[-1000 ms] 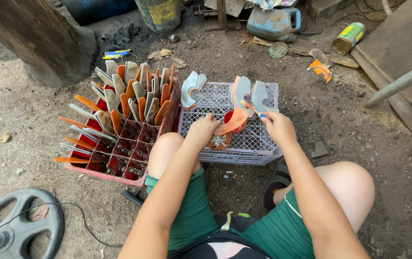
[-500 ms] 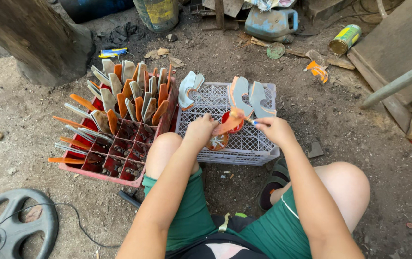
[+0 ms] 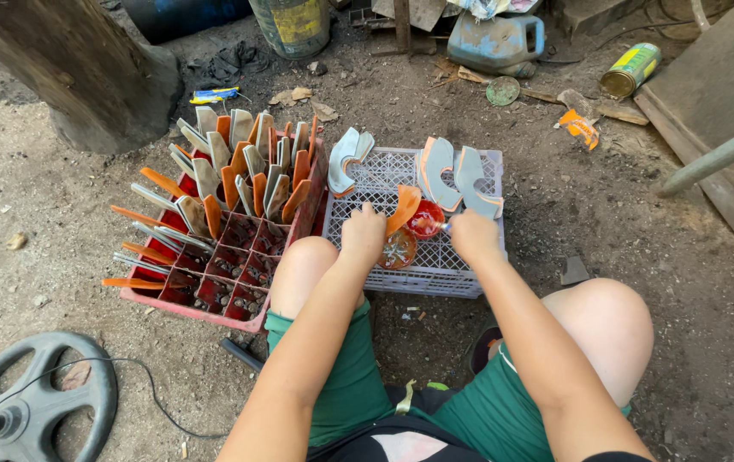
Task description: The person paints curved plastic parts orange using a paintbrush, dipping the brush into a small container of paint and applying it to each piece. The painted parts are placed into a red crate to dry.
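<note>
My left hand (image 3: 364, 233) grips an orange curved blade piece (image 3: 403, 208) over an upturned grey plastic crate (image 3: 444, 278). In my right hand (image 3: 473, 234) is a thin brush (image 3: 442, 225), its tip at a small red cup (image 3: 425, 221) of paint. Right below the orange piece lies a round paint-stained lid (image 3: 397, 250). Three grey curved pieces stand on the crate's far side, one on the left (image 3: 348, 158) and two on the right (image 3: 440, 171). A red compartment crate (image 3: 213, 295) to the left holds several orange and grey pieces upright.
A thick tree trunk (image 3: 85, 68) rises at the far left, beside a drum (image 3: 292, 24). A blue jerrycan (image 3: 495, 38) and a tin can (image 3: 632, 70) lie beyond the crates. A grey wheel (image 3: 38, 402) rests on the dirt near left. A metal pipe (image 3: 718, 154) slants at right.
My right hand has come down and left from the grey pieces to the red cup with the brush. My left hand keeps the orange piece almost still.
</note>
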